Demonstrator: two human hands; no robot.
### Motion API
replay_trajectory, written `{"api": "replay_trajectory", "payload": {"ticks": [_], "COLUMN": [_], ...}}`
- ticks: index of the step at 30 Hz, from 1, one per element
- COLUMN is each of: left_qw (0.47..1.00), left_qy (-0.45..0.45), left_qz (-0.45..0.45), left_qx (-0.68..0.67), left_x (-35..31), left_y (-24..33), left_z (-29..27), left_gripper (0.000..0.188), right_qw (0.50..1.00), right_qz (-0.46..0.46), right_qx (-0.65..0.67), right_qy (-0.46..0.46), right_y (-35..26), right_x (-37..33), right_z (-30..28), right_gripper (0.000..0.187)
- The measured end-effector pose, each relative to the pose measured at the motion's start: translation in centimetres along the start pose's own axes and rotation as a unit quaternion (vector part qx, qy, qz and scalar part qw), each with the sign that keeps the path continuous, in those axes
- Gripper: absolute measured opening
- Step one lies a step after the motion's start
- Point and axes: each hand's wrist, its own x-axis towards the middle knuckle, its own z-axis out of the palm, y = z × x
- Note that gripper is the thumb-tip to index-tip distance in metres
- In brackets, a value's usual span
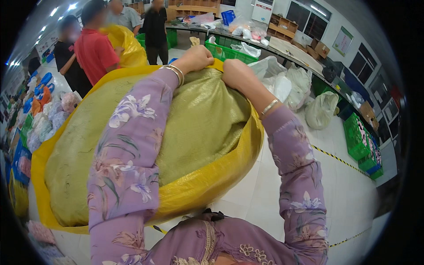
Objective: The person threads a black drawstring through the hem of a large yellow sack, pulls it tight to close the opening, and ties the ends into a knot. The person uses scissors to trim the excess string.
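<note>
A big, bulging yellow woven sack [207, 179] fills the middle of the view. Over its top lies an olive-green woven sheet or inner bag [203, 119], tucked inside the yellow rim. At the far edge my left hand [197, 58] is closed on the yellow rim. Just to its right, my right hand [240, 75] also grips that rim, with the green material creased and pulled up between the two hands. Both arms reach forward across the sack. What the sack holds is hidden under the green layer.
Several people stand beyond the sack, one in a red shirt [97, 48] near another yellow sack [126, 44]. Green crates [355, 137] and white plastic bags [321, 110] stand to the right. Heaped bagged goods [53, 115] lie left. A long workbench [300, 57] runs along the back.
</note>
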Motion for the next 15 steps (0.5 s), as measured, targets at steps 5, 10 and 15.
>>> {"api": "replay_trajectory", "payload": {"ticks": [5,10,15], "left_qw": [1.0,0.999,0.999], "left_qy": [-0.001,-0.014,-0.042], "left_qz": [-0.005,0.044,0.0], "left_qx": [0.019,0.018,0.004], "left_x": [-1.0,-0.3,-1.7], "left_y": [-0.1,0.4,0.7], "left_z": [0.1,0.8,-1.3], "left_gripper": [0.023,0.026,0.028], "right_qw": [0.994,0.982,0.978], "right_qz": [0.048,0.101,-0.029], "right_qx": [0.06,0.098,0.163], "right_qy": [0.083,0.125,0.13], "right_y": [-1.5,-0.6,1.6], "right_x": [1.6,3.7,5.4], "right_z": [3.3,4.5,-3.7], "right_gripper": [0.022,0.024,0.028]}}
